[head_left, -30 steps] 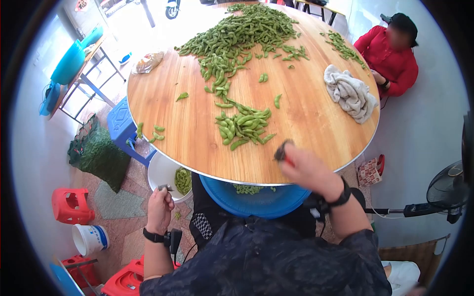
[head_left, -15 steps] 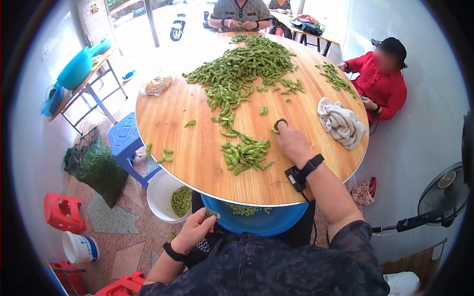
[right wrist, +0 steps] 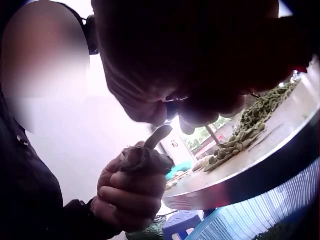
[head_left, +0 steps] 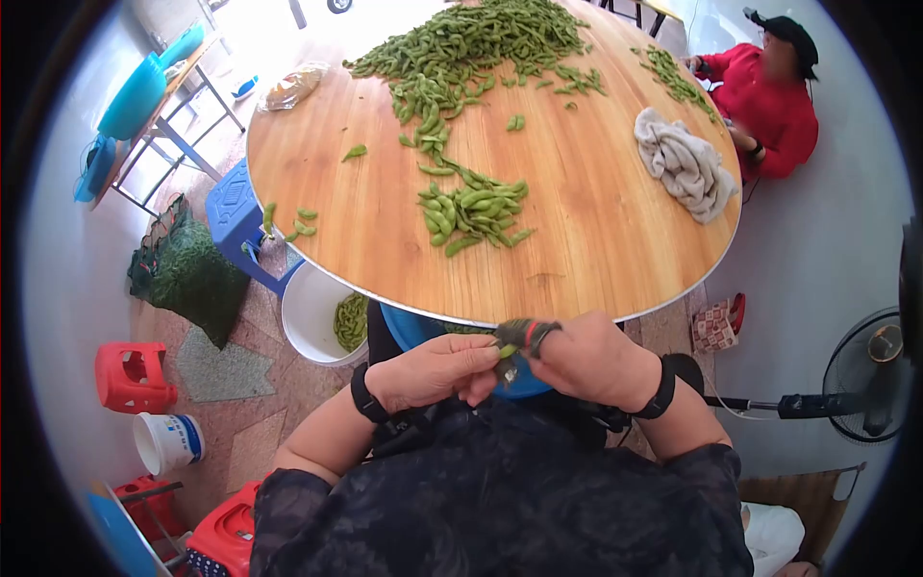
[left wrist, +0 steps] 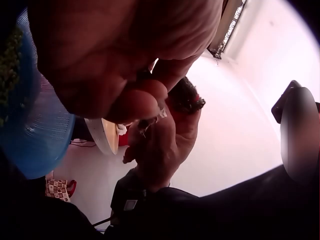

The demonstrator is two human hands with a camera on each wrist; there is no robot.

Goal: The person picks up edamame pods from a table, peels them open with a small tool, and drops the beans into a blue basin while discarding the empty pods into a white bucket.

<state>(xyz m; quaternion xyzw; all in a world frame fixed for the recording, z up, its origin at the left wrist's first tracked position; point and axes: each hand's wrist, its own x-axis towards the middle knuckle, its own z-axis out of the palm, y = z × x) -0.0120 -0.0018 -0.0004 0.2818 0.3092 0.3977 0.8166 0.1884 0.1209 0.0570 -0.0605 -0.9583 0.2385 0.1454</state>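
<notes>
My left hand [head_left: 428, 370] pinches a green bean pod [right wrist: 158, 136] that sticks up from its fingertips. A grey cover [right wrist: 140, 158] wraps its thumb or a finger. My right hand [head_left: 606, 361] meets it just past the table's front edge, fingers curled. That hand wears a dark finger cover [head_left: 529, 334] with a red band. In the right wrist view its fingertips come right down to the pod's upper end; I cannot tell if they grip it. A blue colander basin [head_left: 409, 327] is below, partly hidden by both hands.
On the round wooden table [head_left: 577, 260] lie a large pod pile [head_left: 471, 53], a smaller heap [head_left: 471, 216] and a crumpled cloth [head_left: 678, 163]. A white bucket [head_left: 300, 317] holding pods stands at left. Someone in red [head_left: 769, 115] sits at right, near a fan [head_left: 870, 375].
My right hand reached out over the table to the lone pod beside the small heap, then came back to my left hand. That pod is gone from the table. My left hand moved right.
</notes>
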